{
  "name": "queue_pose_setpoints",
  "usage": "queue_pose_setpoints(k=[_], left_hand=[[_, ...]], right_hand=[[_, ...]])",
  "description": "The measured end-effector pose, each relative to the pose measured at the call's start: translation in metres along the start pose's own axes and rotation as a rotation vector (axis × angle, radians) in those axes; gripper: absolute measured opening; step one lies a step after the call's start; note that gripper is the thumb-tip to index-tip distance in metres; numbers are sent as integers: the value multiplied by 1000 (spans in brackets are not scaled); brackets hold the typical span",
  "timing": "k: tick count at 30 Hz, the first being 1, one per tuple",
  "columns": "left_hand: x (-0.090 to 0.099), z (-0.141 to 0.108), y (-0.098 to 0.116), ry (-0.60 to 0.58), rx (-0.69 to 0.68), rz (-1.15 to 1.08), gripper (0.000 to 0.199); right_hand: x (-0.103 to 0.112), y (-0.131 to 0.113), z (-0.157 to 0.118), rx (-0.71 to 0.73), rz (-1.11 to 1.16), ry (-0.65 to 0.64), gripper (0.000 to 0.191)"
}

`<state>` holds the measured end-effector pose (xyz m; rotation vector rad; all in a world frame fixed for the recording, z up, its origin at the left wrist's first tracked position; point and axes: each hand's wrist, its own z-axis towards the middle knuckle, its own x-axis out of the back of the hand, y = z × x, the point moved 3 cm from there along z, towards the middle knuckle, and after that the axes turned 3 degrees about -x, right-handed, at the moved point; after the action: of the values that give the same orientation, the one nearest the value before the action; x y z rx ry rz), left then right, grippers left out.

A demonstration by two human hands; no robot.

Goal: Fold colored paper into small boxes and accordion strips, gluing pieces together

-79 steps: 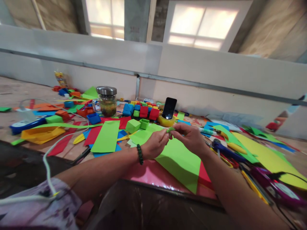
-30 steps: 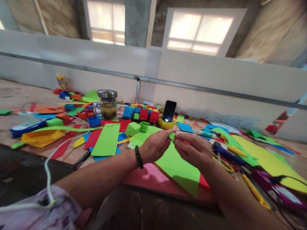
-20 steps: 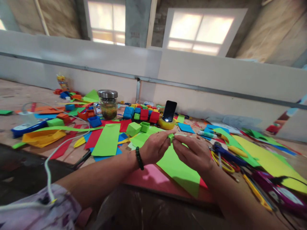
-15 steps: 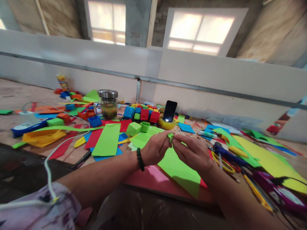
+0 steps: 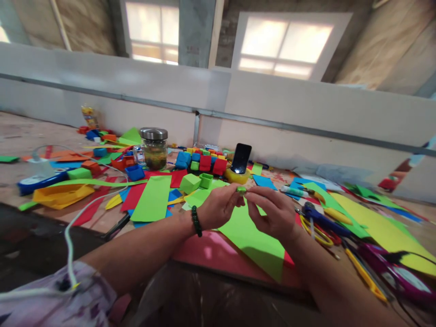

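Between my fingertips is a small green paper piece (image 5: 241,189), partly hidden by the fingers. My left hand (image 5: 218,206) pinches it from the left, a dark beaded bracelet on the wrist. From the right, my right hand (image 5: 272,211) holds its other side with thumb and fingertips. Below both hands lies a large green sheet (image 5: 257,240) over a pink-red surface (image 5: 204,247). Just beyond my left hand are a green paper cube (image 5: 190,183) and a small open green box (image 5: 205,180).
A lidded glass mug (image 5: 154,152) stands at the back left. Behind my hands, a phone (image 5: 241,158) leans upright on a yellow roll (image 5: 237,176). Scissors (image 5: 318,231), a yellow cutter (image 5: 366,274) and a purple tool (image 5: 397,272) lie on the right. A white cable (image 5: 70,240) crosses the left side.
The green piece has been turned and now looks flatter between the fingertips. My right fingers have shifted and spread slightly, and my left wrist has risen a little.
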<state>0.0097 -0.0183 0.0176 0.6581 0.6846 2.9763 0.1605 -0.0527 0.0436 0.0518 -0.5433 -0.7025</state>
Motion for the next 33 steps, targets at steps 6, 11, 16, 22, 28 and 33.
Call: queue_pose_setpoints(k=[6,11,16,22,28,33], left_hand=[[-2,-2,0,7,-65,33,30],[-4,1,1,-2,45,-226,39],[-6,1,-3,-13,207,-562,39],[-16,-2,-14,-44,411,-871,35],[-19,-4,-10,-28,473,-918,44],[-20,-4,-8,-56,436,-970,39]], right_hand=[[-3,6,4,-209,172,31,30],[1,6,4,-238,183,89,28],[3,4,9,-252,189,94,23],[-2,9,11,-327,259,0,15],[-9,13,8,-469,452,-80,13],[-12,14,6,-477,559,-46,12]])
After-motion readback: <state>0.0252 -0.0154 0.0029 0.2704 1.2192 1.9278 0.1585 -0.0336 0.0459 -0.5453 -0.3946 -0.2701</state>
